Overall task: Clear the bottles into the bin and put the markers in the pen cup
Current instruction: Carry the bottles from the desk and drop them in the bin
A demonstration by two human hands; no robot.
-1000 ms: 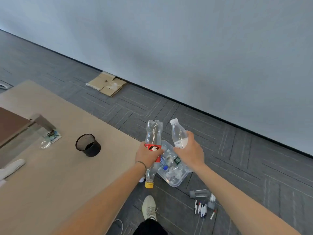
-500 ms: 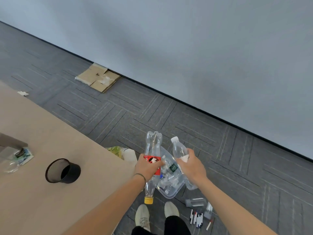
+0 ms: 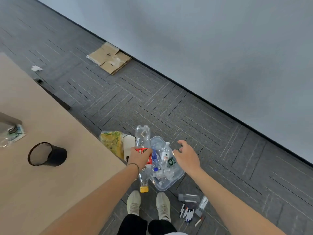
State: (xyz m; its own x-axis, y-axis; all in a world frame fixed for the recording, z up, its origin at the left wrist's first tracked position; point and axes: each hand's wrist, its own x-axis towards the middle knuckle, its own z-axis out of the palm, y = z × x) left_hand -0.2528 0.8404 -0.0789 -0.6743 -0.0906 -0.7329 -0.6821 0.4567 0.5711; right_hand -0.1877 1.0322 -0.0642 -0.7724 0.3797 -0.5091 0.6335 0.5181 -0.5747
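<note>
Left hand (image 3: 139,157) clenched round the red label of a clear plastic bottle with a yellow cap (image 3: 143,156), held cap-down, base pointing away, over the floor gap between the tan wooden surface (image 3: 50,184) and the clear plastic bin (image 3: 176,179). Right hand (image 3: 186,156) released, fingers spread, empty, hovering above the bin's right rim. Bin on grey carpet floor, loaded with several clear bottles; a small white-capped clear water bottle (image 3: 165,154) lying on top of the pile. Black mesh pen cup (image 3: 47,156) on the surface, left of the hands, well apart from the bin. Cluster of markers (image 3: 187,212) on the floor, near right, just beside a pale sneaker (image 3: 163,205). Grey rectangular case (image 3: 188,197) just beyond the markers. Yellow-green plastic bag (image 3: 112,141) beside the surface edge, left of the bin. Flattened brown cardboard (image 3: 110,58) far, against the wall.
</note>
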